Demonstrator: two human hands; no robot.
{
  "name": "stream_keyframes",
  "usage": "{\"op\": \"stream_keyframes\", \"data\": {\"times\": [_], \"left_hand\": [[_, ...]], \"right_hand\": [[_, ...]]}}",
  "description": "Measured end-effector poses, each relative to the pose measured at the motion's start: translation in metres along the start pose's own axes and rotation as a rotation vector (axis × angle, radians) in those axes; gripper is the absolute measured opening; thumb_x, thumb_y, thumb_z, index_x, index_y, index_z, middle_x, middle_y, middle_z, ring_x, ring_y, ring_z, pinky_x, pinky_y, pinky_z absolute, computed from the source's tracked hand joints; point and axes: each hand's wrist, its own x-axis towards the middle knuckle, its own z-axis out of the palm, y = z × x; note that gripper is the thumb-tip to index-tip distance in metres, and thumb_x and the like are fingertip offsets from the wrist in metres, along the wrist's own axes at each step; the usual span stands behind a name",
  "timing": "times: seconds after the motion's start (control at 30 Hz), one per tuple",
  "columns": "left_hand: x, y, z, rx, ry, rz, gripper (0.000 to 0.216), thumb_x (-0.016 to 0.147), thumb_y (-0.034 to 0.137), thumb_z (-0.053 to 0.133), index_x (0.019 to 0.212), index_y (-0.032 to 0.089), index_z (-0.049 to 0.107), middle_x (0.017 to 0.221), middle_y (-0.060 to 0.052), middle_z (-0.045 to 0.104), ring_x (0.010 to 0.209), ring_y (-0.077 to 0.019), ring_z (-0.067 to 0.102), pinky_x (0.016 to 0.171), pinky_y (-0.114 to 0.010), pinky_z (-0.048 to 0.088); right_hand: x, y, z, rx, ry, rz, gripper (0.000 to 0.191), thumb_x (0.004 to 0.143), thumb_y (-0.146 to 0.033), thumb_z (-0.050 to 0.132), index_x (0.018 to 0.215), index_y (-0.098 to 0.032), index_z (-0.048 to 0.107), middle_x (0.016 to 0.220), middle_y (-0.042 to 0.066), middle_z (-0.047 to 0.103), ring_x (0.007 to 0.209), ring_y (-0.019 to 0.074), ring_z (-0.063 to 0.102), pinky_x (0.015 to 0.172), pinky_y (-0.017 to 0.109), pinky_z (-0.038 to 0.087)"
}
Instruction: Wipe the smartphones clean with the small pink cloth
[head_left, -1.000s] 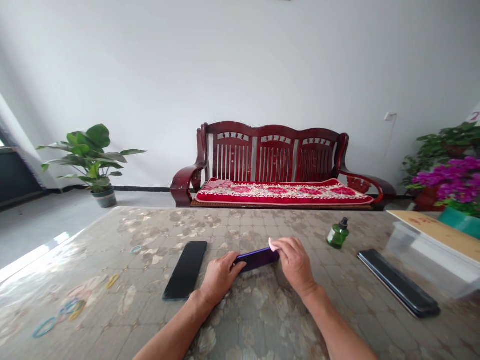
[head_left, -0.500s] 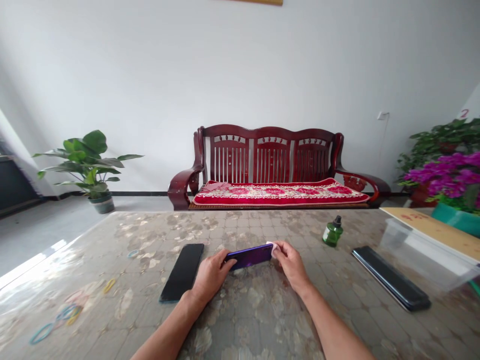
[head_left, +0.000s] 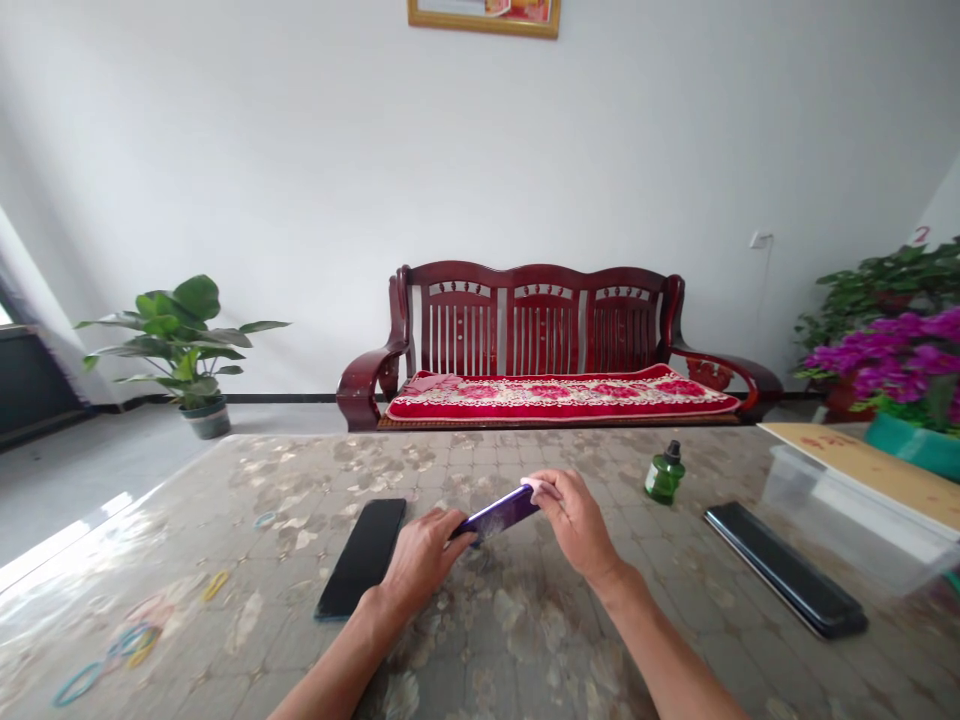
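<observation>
Purple phone (head_left: 499, 512): best steadied by its left end, with light, even pressure at the right; held over the counter (head_left: 525, 650), between both hands.
Left hand (head_left: 421, 548): fingers closed on the phone's left end.
Right hand (head_left: 579, 520): fingers pinching a pink cloth (head_left: 540, 487) at its right end.
Look: slim, glossy, right end tilted higher.

Dark red wooden bench (head_left: 541, 325) against a white wall (head_left: 300, 150), grey floor (head_left: 142, 455) sunlit at left
</observation>
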Motion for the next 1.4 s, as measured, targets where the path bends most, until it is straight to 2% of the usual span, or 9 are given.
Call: {"op": "stream_keyframes", "data": {"times": [0.2,0.3,0.43,0.6,0.9,1.0,1.17,1.3,1.4], "left_hand": [[0.004,0.018,-0.003,-0.001,0.076,0.066,0.027,0.094,0.034,0.058,0.071,0.02,0.058,0.067,0.0,0.062,0.069,-0.0175,0.06,0.059,-0.025,0.038],[0.005,0.024,-0.006,-0.035,0.188,0.097,0.028,0.096,0.034,0.055,0.071,0.02,0.058,0.066,0.0,0.062,0.066,-0.0172,0.058,0.057,-0.025,0.038],[0.005,0.03,-0.014,-0.109,0.345,0.143,0.025,0.1,0.035,0.048,0.084,0.02,0.061,0.071,0.0,0.064,0.069,-0.0174,0.059,0.063,-0.026,0.042],[0.005,0.036,-0.023,-0.15,0.412,0.14,0.028,0.1,0.036,0.047,0.08,0.02,0.058,0.072,-0.001,0.062,0.069,-0.0171,0.057,0.063,-0.027,0.041],[0.003,0.033,-0.021,-0.181,0.436,0.124,0.018,0.1,0.033,0.05,0.093,0.021,0.063,0.081,-0.001,0.067,0.075,-0.0176,0.06,0.071,-0.027,0.043],[0.004,0.035,-0.019,-0.184,0.448,0.124,0.019,0.1,0.032,0.049,0.092,0.02,0.063,0.079,-0.001,0.066,0.074,-0.0173,0.06,0.07,-0.027,0.044],[0.0,0.038,-0.018,-0.192,0.469,0.101,0.028,0.099,0.029,0.047,0.075,0.02,0.059,0.068,-0.001,0.06,0.064,-0.0159,0.057,0.061,-0.026,0.042],[0.0,0.039,-0.017,-0.248,0.468,0.035,0.015,0.096,0.028,0.053,0.09,0.02,0.065,0.076,-0.001,0.066,0.071,-0.0168,0.062,0.066,-0.026,0.045],[0.001,0.038,-0.013,-0.299,0.482,-0.046,0.015,0.094,0.03,0.054,0.088,0.021,0.066,0.075,-0.001,0.066,0.07,-0.017,0.062,0.065,-0.025,0.045]], "right_hand": [[0.004,-0.037,0.001,-0.2,-0.055,-0.32,0.016,0.099,-0.026,0.05,0.106,-0.024,0.064,0.095,0.004,0.07,0.088,0.0191,0.059,0.079,0.032,0.048],[0.002,-0.044,0.007,-0.224,-0.064,-0.392,0.015,0.098,-0.023,0.051,0.109,-0.024,0.062,0.098,0.003,0.07,0.088,0.0184,0.059,0.08,0.032,0.048],[0.001,-0.051,0.016,-0.231,-0.043,-0.451,0.02,0.097,-0.019,0.053,0.114,-0.024,0.062,0.101,0.003,0.071,0.09,0.0184,0.06,0.081,0.034,0.049],[-0.003,-0.056,0.024,-0.257,-0.025,-0.513,0.033,0.097,-0.016,0.052,0.126,-0.029,0.06,0.108,0.002,0.072,0.096,0.0189,0.06,0.084,0.035,0.049],[-0.005,-0.025,0.019,-0.367,0.073,-0.502,0.039,0.096,-0.011,0.048,0.129,-0.029,0.06,0.113,0.003,0.072,0.094,0.0176,0.062,0.084,0.035,0.05],[-0.008,-0.035,0.024,-0.396,0.094,-0.537,0.04,0.096,-0.012,0.049,0.132,-0.029,0.058,0.115,0.002,0.072,0.097,0.0178,0.062,0.084,0.035,0.049],[-0.011,-0.051,0.028,-0.414,0.057,-0.632,0.043,0.096,-0.012,0.051,0.136,-0.03,0.055,0.12,0.0,0.069,0.109,0.019,0.06,0.089,0.035,0.047],[-0.008,-0.032,0.022,-0.364,0.111,-0.5,0.04,0.097,-0.011,0.049,0.13,-0.031,0.06,0.117,0.0,0.071,0.107,0.018,0.062,0.09,0.035,0.048],[-0.008,-0.019,0.024,-0.241,0.157,-0.358,0.034,0.097,-0.015,0.05,0.124,-0.03,0.063,0.106,0.001,0.074,0.098,0.0168,0.066,0.088,0.033,0.051]]}}
